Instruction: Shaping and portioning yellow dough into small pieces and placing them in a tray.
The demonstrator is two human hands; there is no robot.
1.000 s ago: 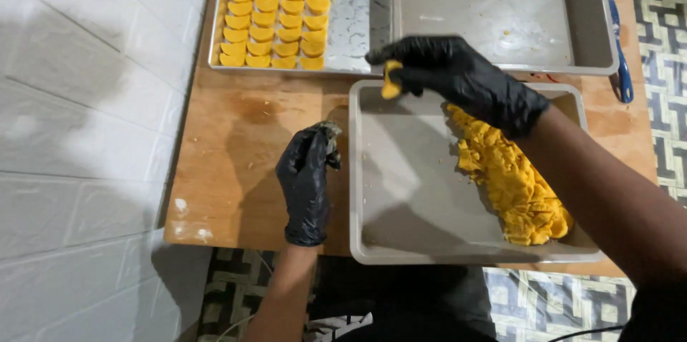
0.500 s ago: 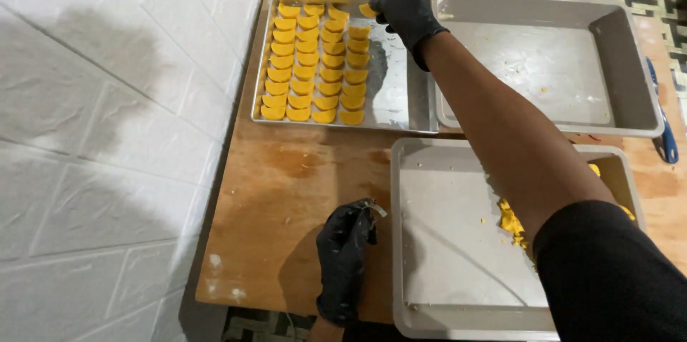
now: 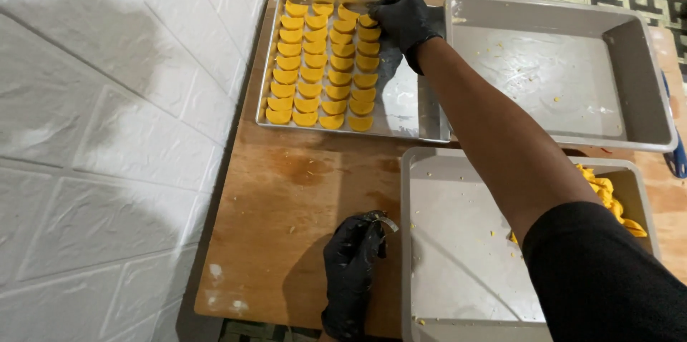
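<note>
Black gloves are worn on both hands. The right hand (image 3: 404, 18) is stretched to the far end of the baking tray (image 3: 408, 109), its fingers curled together over the top of the last row of yellow half-moon pieces (image 3: 322, 63); whether a piece is pinched under them cannot be told. The pieces are laid in four neat rows filling the left part of the tray, while bare metal is left on the tray's right part, under the forearm. The left hand (image 3: 352, 267) is rested on the wooden board (image 3: 286, 199) below the tray, its fingers closed around a small metal cutter (image 3: 386, 222), of which a curved edge is seen at the fingertips. Just right of that hand, below the tray, a grey tub (image 3: 458, 242) is set, with a heap of yellow dough (image 3: 608, 195) at its far side. Right of the tray, a second grey tub (image 3: 558, 77) holding only crumbs is placed.
</note>
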